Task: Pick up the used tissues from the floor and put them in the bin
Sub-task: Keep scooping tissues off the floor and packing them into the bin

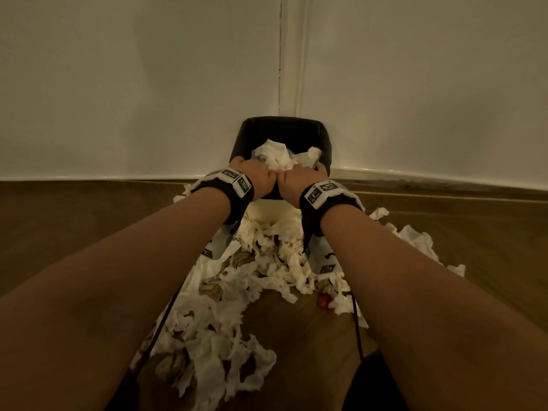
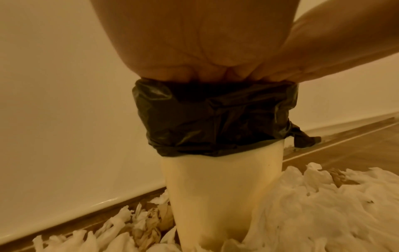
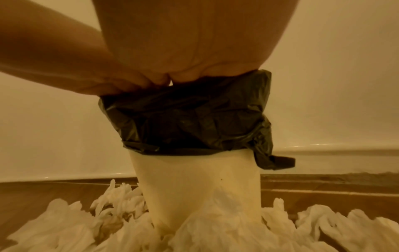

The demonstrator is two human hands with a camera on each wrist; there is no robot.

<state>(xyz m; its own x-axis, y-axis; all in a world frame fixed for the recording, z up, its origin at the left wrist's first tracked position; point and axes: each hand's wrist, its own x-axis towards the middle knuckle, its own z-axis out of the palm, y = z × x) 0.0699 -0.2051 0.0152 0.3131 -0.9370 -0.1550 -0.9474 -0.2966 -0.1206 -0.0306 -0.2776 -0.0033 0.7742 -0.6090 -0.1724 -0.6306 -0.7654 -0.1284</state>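
A white bin [image 2: 215, 187] with a black liner [image 1: 284, 126] stands in the corner, and a wad of white tissues [image 1: 277, 157] bulges at its mouth. My left hand [image 1: 256, 175] and right hand [image 1: 301, 178] lie side by side on the bin's near rim, touching each other and the wad. Their fingers reach over the rim into the bin and are hidden. In the wrist views my left palm [image 2: 194, 42] and right palm [image 3: 194, 34] rest on the liner's edge. Many crumpled tissues [image 1: 267, 256] cover the floor in front of the bin.
Two pale walls meet behind the bin at a corner [image 1: 289, 69], with a skirting board [image 1: 89, 176] along the wood floor [image 1: 59, 218]. Brown crumpled paper [image 1: 212, 289] and a small red thing [image 1: 323, 301] lie among the tissues. Thin black cables [image 1: 357, 330] hang from my wrists.
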